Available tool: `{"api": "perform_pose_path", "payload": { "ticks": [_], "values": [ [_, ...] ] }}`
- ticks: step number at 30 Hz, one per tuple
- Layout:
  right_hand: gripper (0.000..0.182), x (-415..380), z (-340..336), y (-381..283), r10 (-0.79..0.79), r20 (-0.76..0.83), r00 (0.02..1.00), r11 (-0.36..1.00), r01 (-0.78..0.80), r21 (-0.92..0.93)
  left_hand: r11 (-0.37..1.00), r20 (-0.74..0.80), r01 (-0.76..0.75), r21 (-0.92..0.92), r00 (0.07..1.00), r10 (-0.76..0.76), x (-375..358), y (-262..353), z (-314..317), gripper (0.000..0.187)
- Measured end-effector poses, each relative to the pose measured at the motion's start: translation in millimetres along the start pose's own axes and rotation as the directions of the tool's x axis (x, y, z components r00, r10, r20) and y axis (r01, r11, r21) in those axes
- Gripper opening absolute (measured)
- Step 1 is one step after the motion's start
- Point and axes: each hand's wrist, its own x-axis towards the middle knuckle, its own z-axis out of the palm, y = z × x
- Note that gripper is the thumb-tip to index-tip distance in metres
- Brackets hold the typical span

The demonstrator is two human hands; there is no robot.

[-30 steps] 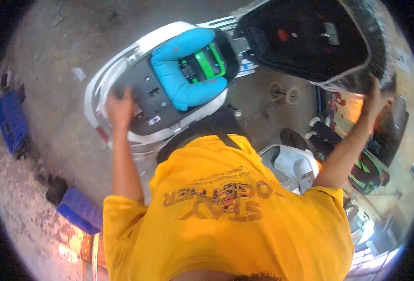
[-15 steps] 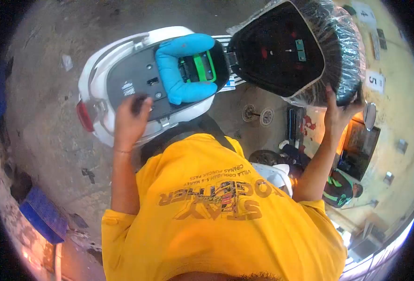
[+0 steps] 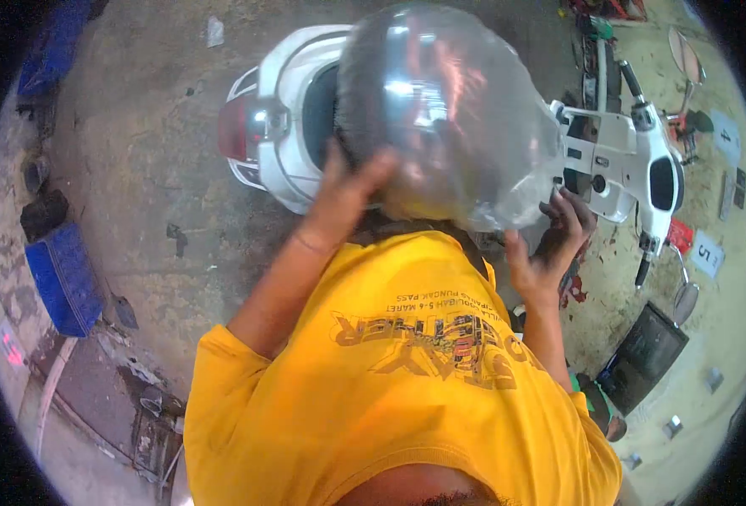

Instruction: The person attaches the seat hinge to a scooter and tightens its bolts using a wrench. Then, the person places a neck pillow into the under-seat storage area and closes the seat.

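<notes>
A rounded seat [image 3: 449, 118] wrapped in clear plastic lies lowered over the white scooter [image 3: 293, 84]. My left hand [image 3: 343, 198] is at the seat's rear edge, thumb and fingers apart; whether it touches the plastic is unclear. Beside the seat's front end on the near side is my right hand [image 3: 554, 253], its fingers bent and spread with nothing between them. Its fingertips look dark. The compartment under the seat is hidden.
Handlebars [image 3: 661, 181] with mirrors are on the right. Number signs [image 3: 708, 253] and a dark-screened panel [image 3: 647, 350] stand at the right. A blue box [image 3: 65, 278] sits at the left. Part of another person [image 3: 601, 405] shows at lower right.
The raised seat has come down to the left over the scooter, covering the light-blue cushion. My right hand has let go of it. My left hand has moved right to the seat's edge.
</notes>
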Motion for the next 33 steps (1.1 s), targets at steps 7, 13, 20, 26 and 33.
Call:
{"api": "perform_pose_path", "payload": {
  "ticks": [7,13,20,26,33],
  "values": [
    [0.046,-9,6,78,0.423,0.077,0.903,0.871,-0.381,-0.311,0.975,-0.010,0.041,-0.219,0.999,-0.044,44,-36,-89,0.056],
    [0.044,-39,15,111,0.499,0.153,0.853,0.820,-0.407,-0.402,0.916,-0.218,-0.066,0.397,0.962,0.164,46,-23,-101,0.063],
    [0.045,-103,33,219,0.848,0.034,0.529,0.530,-0.846,-0.059,0.304,-0.061,-0.231,0.924,0.697,0.715,66,8,-61,0.064],
    [0.049,-91,7,367,0.981,-0.188,0.054,0.126,-0.909,0.396,0.462,-0.192,-0.110,0.880,0.808,0.557,104,14,-52,0.065],
    [0.068,-56,23,427,0.977,0.169,0.127,-0.086,-0.492,0.866,0.505,-0.245,-0.028,0.863,0.850,0.466,105,15,-50,0.062]
  ]
}}
